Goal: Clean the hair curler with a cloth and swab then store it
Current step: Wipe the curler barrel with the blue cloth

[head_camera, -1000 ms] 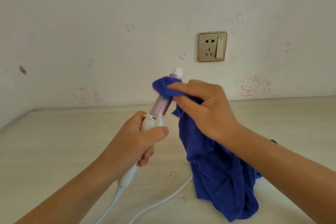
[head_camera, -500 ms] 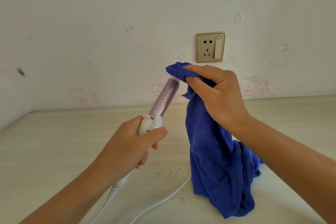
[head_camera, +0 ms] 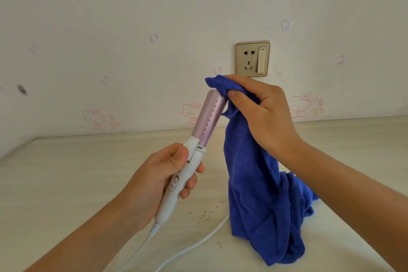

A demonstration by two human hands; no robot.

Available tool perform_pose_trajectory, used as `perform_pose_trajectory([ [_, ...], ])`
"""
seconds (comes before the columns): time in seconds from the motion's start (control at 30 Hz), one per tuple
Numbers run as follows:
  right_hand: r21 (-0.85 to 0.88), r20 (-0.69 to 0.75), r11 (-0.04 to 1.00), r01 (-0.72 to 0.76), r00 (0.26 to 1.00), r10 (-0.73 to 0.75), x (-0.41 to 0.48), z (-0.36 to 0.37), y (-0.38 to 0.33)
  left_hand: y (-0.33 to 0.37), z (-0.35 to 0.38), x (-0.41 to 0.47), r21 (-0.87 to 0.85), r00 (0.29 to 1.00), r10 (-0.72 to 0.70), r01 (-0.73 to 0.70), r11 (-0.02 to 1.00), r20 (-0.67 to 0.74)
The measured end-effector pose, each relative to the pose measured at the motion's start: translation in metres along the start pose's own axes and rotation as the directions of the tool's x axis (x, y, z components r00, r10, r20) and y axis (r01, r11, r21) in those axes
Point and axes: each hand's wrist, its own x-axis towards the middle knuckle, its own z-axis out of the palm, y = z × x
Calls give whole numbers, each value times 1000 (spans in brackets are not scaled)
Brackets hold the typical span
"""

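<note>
My left hand point(head_camera: 161, 174) grips the white handle of the hair curler point(head_camera: 207, 120), which points up and to the right. Its lilac barrel has a row of small holes. My right hand point(head_camera: 262, 112) pinches a blue cloth point(head_camera: 260, 201) over the barrel's tip, which the cloth hides. The rest of the cloth hangs down and bunches on the table. No swab is in view.
The curler's white cord point(head_camera: 187, 247) trails across the pale wooden table point(head_camera: 66, 183). Brown crumbs point(head_camera: 205, 214) lie near the cloth. A gold wall socket with a switch point(head_camera: 253, 58) sits on the wall just behind my right hand.
My right hand has slid the cloth up the barrel from its middle to the tip, baring the lilac barrel. My left hand has turned the handle so the switch faces me.
</note>
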Motion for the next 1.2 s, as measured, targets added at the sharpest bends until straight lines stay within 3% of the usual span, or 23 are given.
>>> perform_pose_trajectory([
  [0.2,-12,185,1000,-9,983,11,-7,6,-7,0,2,4,-9,999,35,-36,999,-38],
  [0.3,61,333,994,-86,941,61,-17,19,-5,-1,-1,5,-41,998,30,-32,999,-47],
  [0.43,121,404,974,-191,906,127,-21,17,-1,-6,-4,0,-50,1000,-5,4,999,-18],
  [0.6,6,312,993,-122,943,114,-19,15,0,-5,-4,3,-71,997,-58,62,996,48],
  [0.9,38,32,993,-108,994,107,-12,11,1,-7,2,-2,-50,1000,-6,7,999,12],
  [1.1,215,188,964,-156,975,116,-32,30,3,-3,7,5,-60,998,34,-37,997,-58],
  [1.2,167,230,973,-159,966,119,-32,29,2,-4,2,1,-38,999,3,-5,999,-48],
])
